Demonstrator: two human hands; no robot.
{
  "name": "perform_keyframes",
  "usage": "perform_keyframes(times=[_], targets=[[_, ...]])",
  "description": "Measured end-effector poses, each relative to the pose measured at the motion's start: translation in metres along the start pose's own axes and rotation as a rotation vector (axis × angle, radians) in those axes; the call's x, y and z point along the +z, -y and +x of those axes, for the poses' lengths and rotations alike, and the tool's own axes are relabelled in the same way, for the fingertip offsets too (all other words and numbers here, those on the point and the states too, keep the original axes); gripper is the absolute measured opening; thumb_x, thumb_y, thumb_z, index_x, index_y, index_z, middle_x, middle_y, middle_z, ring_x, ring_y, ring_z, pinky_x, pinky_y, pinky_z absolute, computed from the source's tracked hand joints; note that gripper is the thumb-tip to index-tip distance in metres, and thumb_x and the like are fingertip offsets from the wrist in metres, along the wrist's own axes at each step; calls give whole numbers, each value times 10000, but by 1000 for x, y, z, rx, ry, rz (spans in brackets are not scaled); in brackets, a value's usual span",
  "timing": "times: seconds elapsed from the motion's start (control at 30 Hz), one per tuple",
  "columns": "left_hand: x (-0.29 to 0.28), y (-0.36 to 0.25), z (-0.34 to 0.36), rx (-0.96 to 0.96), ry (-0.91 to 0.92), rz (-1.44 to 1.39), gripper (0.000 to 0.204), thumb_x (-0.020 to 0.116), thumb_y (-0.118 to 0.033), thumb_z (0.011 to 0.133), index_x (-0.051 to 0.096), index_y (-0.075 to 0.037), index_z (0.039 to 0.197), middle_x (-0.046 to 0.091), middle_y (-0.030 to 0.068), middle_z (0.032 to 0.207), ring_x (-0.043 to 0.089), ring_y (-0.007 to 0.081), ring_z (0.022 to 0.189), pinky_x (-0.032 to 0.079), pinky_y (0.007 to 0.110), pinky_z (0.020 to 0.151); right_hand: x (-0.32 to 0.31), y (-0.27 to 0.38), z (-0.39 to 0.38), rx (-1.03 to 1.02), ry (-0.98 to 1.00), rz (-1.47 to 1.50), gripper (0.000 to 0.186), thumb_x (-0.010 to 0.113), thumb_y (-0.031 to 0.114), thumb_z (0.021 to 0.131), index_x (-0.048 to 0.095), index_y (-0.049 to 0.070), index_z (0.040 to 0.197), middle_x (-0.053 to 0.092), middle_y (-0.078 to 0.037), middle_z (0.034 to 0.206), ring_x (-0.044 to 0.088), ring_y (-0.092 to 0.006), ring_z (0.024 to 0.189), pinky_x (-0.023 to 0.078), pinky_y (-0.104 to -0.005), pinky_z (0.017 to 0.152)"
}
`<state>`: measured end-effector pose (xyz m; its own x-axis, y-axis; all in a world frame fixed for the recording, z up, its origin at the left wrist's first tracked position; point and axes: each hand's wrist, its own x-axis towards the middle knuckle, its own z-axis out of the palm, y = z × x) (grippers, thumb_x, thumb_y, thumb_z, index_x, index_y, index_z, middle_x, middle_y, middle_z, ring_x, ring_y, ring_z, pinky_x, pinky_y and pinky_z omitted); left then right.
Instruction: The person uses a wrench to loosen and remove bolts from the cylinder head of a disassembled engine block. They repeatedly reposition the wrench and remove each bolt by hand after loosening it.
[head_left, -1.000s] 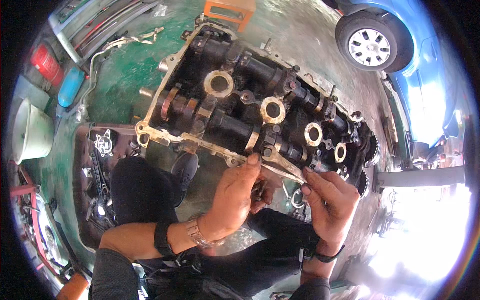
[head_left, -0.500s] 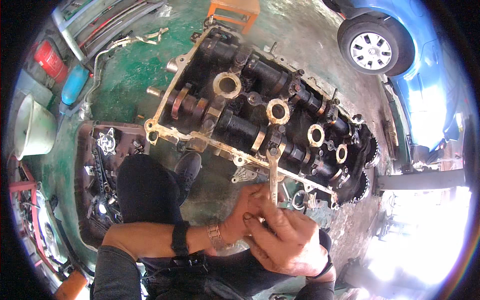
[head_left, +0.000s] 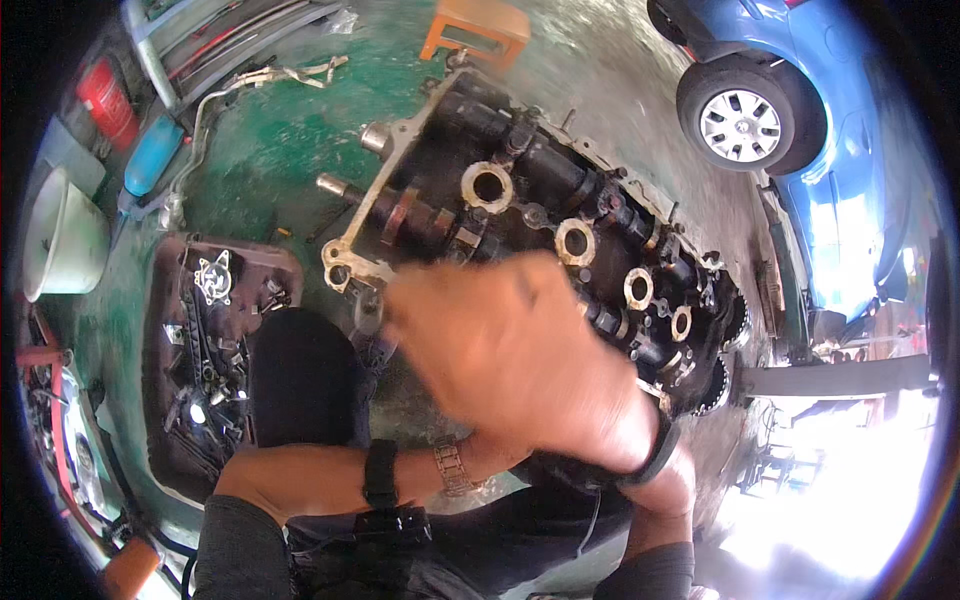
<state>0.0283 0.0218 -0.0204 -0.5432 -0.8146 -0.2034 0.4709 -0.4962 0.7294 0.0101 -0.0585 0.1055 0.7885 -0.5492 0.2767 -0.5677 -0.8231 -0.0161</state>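
A dirty cylinder head (head_left: 520, 140) with black oily camshafts and pale round ports lies slanting in front of me. My right hand (head_left: 510, 350) is raised over its near edge, close to the camera. It is smeared by motion, so its finger shape and anything in it do not show. Behind it is my left hand (head_left: 497, 456), of which only the part next to the wrist shows; its fingers are hidden. A metal watch (head_left: 455, 468) is on the left wrist. No wrench is visible now.
On the left, a brown tray (head_left: 283, 250) holds metal engine parts, with a whitish bucket (head_left: 75, 245) and a blue cylinder (head_left: 153, 160) beyond. An orange stool (head_left: 480, 20) stands at the far side. A blue car (head_left: 835, 190) is at right.
My right hand has swung up and leftward, toward the camera, from the wrench on the cylinder head. It now covers the wrench's former spot and most of my left hand. The view has shifted slightly.
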Motion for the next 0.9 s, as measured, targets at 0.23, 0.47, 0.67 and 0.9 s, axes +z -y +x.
perform_keyframes(times=[0.23,0.47,0.67,0.9], targets=[[9,-10,4,-185,-22,-35,325,510,-301,998,615,-47,824,533,-38,623,444,39,526,348,221,473,-18,-69,-3,735,-137,411,364,663,38,853,557,-46,1192,671,-98,883,600,-95,795,490,-251,701],[11,-5,4,-95,28,-34,344,505,-346,1002,634,-63,856,539,-54,620,432,19,494,322,188,439,-42,-80,-67,1026,-537,422,473,730,-2,775,519,-33,1197,649,-64,866,609,-107,723,480,-224,621],[13,-16,1,-113,-9,-35,415,493,-318,1001,566,-30,712,469,-39,572,412,53,531,360,268,489,-53,-45,-134,1128,-471,185,151,744,53,802,615,29,877,633,-30,795,506,-77,628,394,-215,542],[13,-4,4,-63,5,-24,365,501,-321,1000,614,-42,793,536,-37,631,443,39,527,355,217,473,-67,39,-154,541,98,-186,283,725,24,710,674,23,988,650,-151,1064,609,-195,583,500,-320,495]])
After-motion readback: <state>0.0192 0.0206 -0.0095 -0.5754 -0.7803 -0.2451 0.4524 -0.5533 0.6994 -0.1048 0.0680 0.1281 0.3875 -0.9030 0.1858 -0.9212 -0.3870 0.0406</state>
